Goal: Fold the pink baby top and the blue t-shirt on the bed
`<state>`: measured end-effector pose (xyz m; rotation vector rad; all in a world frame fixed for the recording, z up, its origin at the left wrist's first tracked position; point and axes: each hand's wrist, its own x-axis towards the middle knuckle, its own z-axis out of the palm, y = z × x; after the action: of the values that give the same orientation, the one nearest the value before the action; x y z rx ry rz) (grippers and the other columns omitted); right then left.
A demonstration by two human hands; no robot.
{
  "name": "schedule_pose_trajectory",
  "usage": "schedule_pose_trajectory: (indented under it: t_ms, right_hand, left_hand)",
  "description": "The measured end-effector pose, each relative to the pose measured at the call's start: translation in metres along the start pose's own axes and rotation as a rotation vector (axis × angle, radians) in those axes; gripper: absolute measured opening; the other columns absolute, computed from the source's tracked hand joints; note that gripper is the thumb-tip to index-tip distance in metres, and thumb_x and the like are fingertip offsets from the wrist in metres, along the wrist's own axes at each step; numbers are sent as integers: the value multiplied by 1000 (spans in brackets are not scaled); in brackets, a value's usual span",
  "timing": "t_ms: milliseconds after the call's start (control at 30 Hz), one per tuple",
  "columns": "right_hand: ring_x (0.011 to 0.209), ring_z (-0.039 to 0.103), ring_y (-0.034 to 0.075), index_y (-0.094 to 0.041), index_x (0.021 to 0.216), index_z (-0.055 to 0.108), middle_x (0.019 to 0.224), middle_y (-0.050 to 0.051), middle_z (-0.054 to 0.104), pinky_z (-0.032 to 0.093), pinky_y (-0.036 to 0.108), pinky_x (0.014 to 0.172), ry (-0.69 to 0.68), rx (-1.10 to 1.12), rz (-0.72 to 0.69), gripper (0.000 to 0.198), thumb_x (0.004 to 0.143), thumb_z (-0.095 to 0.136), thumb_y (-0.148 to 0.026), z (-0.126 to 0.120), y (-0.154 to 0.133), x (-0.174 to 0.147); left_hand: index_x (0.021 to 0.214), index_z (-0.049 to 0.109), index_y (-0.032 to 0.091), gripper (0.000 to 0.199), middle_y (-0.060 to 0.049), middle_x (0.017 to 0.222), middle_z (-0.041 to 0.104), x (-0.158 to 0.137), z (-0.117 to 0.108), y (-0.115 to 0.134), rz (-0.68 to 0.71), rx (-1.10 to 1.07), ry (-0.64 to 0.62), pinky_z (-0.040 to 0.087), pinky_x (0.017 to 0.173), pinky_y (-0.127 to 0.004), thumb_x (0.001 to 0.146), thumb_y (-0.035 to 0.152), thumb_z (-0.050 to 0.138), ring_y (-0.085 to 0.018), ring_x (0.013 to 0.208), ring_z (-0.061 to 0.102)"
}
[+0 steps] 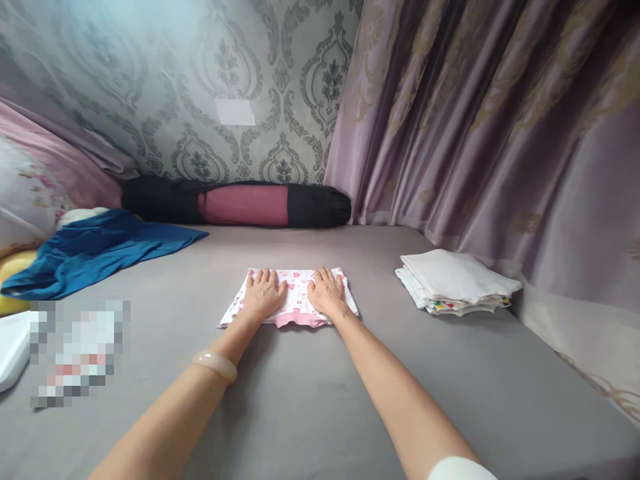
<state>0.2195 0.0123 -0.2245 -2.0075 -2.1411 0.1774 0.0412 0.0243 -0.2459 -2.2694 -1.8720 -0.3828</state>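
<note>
A folded white garment (297, 301) with a pink and red heart print lies flat on the grey bed sheet (310, 400). Its pink band or neckline faces me. My left hand (264, 292) rests palm down on the garment's left part, fingers spread and pointing away. On the right part lies my right hand (327, 291), also flat with its fingers stretched out. Neither hand grips the cloth. A pale bangle circles my left wrist.
To the right sits a stack of folded white cloths (457, 277) by the purple curtain (450, 120). A blue cloth (110, 243) is spread out at the left. Along the patterned wall lies a long black and maroon bag (243, 205). A white object (15, 347) and a blurred-out item (80, 357) are at near left.
</note>
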Motion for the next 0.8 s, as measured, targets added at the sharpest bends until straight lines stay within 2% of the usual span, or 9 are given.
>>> schedule_pose_trajectory:
  t_ms: [167,233,333,533,600,700,800]
  right_hand:
    - [145,16,24,-13,149,30,157,13,21,11,42,116,-223,45,-137,64,96,27,-49,-15,20,-2]
    - [145,17,23,-15,148,32,157,12,22,12,40,116,-204,37,-192,64,96,27,-51,-16,27,-5]
    - [144,21,22,-17,146,36,155,11,28,12,39,117,-102,21,-207,58,97,28,-47,-13,31,-9]
    - [142,25,19,-20,143,41,153,8,34,13,38,117,-40,2,-206,53,98,27,-43,-7,30,-11]
    - [143,24,19,-17,143,42,153,9,34,11,38,117,6,-3,-178,53,99,23,-41,-7,31,-11]
    - [144,18,21,-10,144,39,155,12,29,8,40,117,69,-8,-88,56,100,19,-39,-4,33,-11]
    - [145,15,24,-6,145,35,156,15,23,8,43,117,78,-5,-21,59,99,21,-40,-1,34,-10]
  left_hand:
    - [117,55,16,46,-15,122,59,1,-5,-19,119,-75,-123,25,109,-52,93,48,31,-29,119,51]
    - [118,54,21,44,-13,125,57,1,-3,-30,192,-130,-145,28,108,-51,93,50,31,-28,121,49]
    - [119,53,23,41,-11,129,55,-2,1,-39,256,-178,-78,28,109,-50,94,48,32,-26,124,47]
    - [110,58,24,33,-10,126,57,-8,-4,-35,270,-165,-14,28,111,-51,95,40,33,-25,122,48]
    - [109,59,23,33,-12,126,57,-11,-8,-33,246,-141,-9,30,110,-50,95,36,32,-26,124,47]
    - [115,58,21,35,-16,130,55,-13,-9,-33,112,-99,16,33,107,-52,95,37,33,-30,129,44]
    - [120,55,18,41,-19,133,53,-13,-5,-34,23,-68,2,34,106,-54,96,42,32,-32,131,43]
